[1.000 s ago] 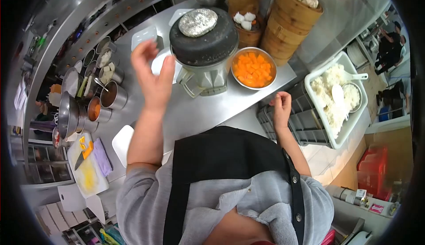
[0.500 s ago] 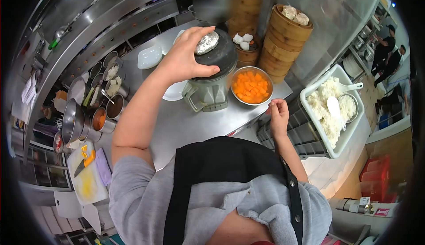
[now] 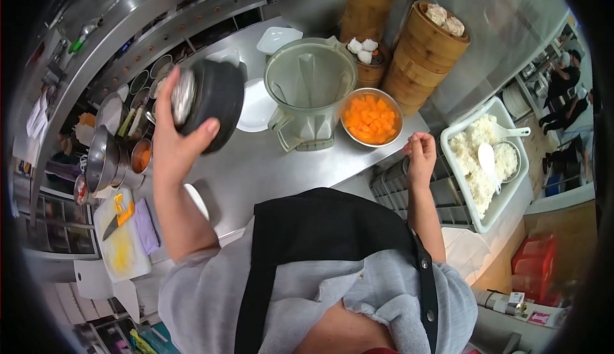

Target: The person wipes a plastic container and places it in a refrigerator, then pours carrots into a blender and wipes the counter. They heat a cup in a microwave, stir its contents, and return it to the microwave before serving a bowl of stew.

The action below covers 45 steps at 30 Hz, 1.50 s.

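My left hand (image 3: 174, 146) grips a black blender lid (image 3: 220, 108) with crumpled foil over its top. The lid is tipped on its side in the air, left of the blender jar (image 3: 310, 76). The clear jar stands upright on the steel counter with its mouth uncovered, and it looks empty inside. Close against the jar's right side sits a metal bowl (image 3: 346, 131) of orange cubes (image 3: 371, 118). My right hand (image 3: 420, 156) hovers right of that bowl, fingers curled and pressed together; what they hold, if anything, is hidden.
Bamboo steamers (image 3: 416, 66) stack up behind the bowl. To the right, a white tub (image 3: 446, 152) holds rice and white paddles. White dishes (image 3: 256, 108) lie left of the jar. A cutting board (image 3: 125, 251) with a knife (image 3: 115, 225) and several metal containers line the left. People stand far right.
My left hand has lifted the lid off the blender jar and carried it left, tilting it. A white dish edge now shows beside my left forearm. My right hand keeps its curled pose.
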Motion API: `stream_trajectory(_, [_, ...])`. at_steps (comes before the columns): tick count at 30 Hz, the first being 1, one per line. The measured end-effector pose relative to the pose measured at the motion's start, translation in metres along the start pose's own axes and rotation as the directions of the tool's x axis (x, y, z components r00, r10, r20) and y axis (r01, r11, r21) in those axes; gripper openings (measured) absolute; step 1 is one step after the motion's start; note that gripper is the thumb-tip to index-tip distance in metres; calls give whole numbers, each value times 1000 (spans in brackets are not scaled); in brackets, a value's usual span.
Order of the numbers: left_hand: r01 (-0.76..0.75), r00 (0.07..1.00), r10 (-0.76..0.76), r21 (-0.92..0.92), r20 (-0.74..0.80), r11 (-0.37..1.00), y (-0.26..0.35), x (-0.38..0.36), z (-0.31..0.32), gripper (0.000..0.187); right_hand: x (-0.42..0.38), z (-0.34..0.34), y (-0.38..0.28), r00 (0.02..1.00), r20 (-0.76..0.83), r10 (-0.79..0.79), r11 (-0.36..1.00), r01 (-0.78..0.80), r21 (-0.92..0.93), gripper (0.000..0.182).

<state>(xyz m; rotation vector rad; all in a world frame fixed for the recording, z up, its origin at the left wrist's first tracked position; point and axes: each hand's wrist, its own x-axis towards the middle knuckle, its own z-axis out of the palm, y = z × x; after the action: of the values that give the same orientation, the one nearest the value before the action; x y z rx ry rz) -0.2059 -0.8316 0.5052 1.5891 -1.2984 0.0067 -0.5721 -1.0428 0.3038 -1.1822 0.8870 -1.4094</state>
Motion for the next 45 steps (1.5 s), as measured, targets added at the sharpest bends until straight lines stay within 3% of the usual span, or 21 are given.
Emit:
stream_trajectory(2, [188, 979, -196, 114, 63, 976, -36, -32, -4, 87, 9, -8, 3, 999, -13, 41, 997, -41, -67, 15])
stream_trajectory(5, [297, 921, -366, 370, 131, 880, -87, -80, 18, 85, 21, -12, 1, 992, -19, 125, 979, -127, -160, 24])
stream_trajectory(8, [384, 796, -596, 674, 105, 631, -103, -106, 51, 86, 38, -8, -3, 985, -9, 175, 935, -169, -311, 26])
stream_trajectory(11, [367, 823, -566, 731, 33, 576, -107, -113, 68, 89, 61, -12, 15, 970, 16, 242, 895, -217, -389, 28])
stream_trajectory(14, [211, 839, -544, 929, -12, 305, -87, -114, 75, 85, 79, -10, 29, 948, 18, 319, 858, -280, -430, 29])
stream_trajectory(17, [40, 942, -265, 716, 205, 697, -78, -117, 74, 70, 84, -7, 35, 932, 33, 361, 844, -311, -436, 27])
stream_trajectory(18, [-53, 932, -107, 424, 346, 904, -86, -117, 83, 51, 85, -6, 38, 928, 41, 371, 851, -321, -416, 26])
stream_trajectory(19, [95, 833, -221, 262, 508, 960, -79, -120, 98, 39, 86, -6, 41, 924, 51, 380, 856, -330, -398, 25])
stream_trajectory(20, [380, 665, -273, -1, 696, 925, -84, -124, 122, 38, 85, -6, 43, 922, 50, 384, 869, -343, -356, 23])
stream_trajectory(21, [657, 475, -208, -188, 855, 730, -89, -125, 147, 37, 85, -5, 45, 921, 49, 387, 882, -354, -310, 21])
stream_trajectory(23, [875, 329, -288, -176, 899, 450, -69, -117, 188, 39, 84, -6, 46, 920, 51, 390, 895, -365, -257, 18])
stream_trajectory(25, [917, 386, -381, -305, 840, 258, -63, -113, 230, 45, 81, -11, 44, 917, 55, 395, 894, -371, -250, 16])
stream_trajectory(28, [865, 435, -497, -501, 751, 1, -50, -105, 276, 44, 75, -17, 45, 907, 61, 417, 894, -397, -211, 14])
stream_trajectory(30, [810, 469, -563, -585, 681, -33, -49, -99, 296, 41, 70, -19, 41, 903, 47, 426, 890, -410, -197, 15])
stream_trajectory(37, [770, 485, -595, -635, 642, -58, -51, -96, 321, 33, 53, -25, 27, 864, 55, 500, 865, -495, -77, 25])
stream_trajectory(40, [786, 527, -580, -616, 621, 55, -43, -95, 314, 33, 44, -28, 17, 877, 73, 475, 879, -476, -10, 28])
stream_trajectory(45, [797, 554, -514, -596, 655, 98, -44, -103, 317, 31, 43, -46, 29, 883, 47, 466, 885, -466, -21, 28])
